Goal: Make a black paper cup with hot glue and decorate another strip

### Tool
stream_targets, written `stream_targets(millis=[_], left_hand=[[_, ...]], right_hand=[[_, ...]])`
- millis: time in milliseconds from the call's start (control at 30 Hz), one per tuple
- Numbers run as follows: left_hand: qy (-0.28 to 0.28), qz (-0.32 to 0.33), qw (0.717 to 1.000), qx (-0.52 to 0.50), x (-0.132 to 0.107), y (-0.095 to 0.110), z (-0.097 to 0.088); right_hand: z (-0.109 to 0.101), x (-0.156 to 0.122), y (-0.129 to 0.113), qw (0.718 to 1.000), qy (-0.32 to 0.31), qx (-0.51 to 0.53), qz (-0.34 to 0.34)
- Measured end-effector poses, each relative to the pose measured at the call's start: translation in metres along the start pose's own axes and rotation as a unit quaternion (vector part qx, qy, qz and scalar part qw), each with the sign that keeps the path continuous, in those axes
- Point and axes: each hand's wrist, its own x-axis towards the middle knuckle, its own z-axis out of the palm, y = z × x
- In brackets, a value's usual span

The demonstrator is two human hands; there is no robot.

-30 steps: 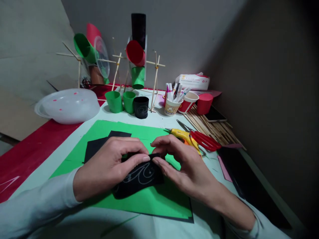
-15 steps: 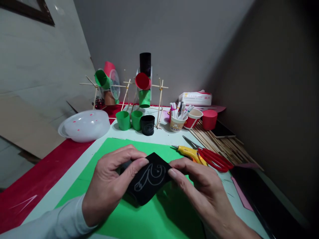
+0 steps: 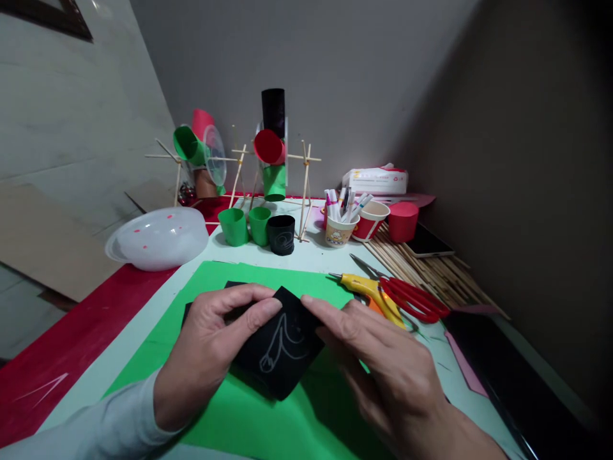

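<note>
No legible text, brand, number or label. Black paper piece (image 3: 282, 348): a hand-drawn pale curling line, ornamental, not a letter that can be read. Black cup (image 3: 281, 234): a similar pale swirl. Small printed cup (image 3: 338, 233): coloured picture print, wording too small to read. White pack (image 3: 376, 181): red markings, blurred, unreadable.

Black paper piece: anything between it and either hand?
Nothing visible. The left hand and right hand both grip the black paper piece directly, above the green sheet; the scissors lie off to the right.
</note>
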Motion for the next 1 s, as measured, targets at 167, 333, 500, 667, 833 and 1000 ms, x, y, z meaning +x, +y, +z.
stream_targets(millis=[167, 333, 500, 667, 833, 1000], left_hand=[[-0.008, -0.077, 0.996, -0.045, 0.0, -0.001, 0.003], [-0.024, -0.106, 0.993, -0.047, 0.001, -0.006, 0.001], [-0.019, -0.157, 0.979, -0.128, 0.007, -0.015, -0.006], [-0.023, -0.207, 0.951, -0.23, 0.02, -0.015, -0.011], [-0.019, -0.22, 0.935, -0.276, 0.029, -0.013, -0.017], [0.019, -0.197, 0.947, -0.255, 0.036, -0.014, -0.022]], right_hand=[[0.001, 0.002, -0.002, 1.0, -0.014, 0.005, -0.007], [0.003, 0.007, -0.006, 0.999, -0.013, 0.031, 0.014], [-0.022, 0.017, 0.011, 0.994, 0.023, -0.015, 0.106], [-0.06, 0.021, 0.05, 0.953, -0.116, -0.183, 0.211], [-0.079, 0.009, 0.061, 0.919, -0.204, -0.234, 0.241], [-0.091, 0.001, 0.062, 0.888, -0.254, -0.268, 0.276]])
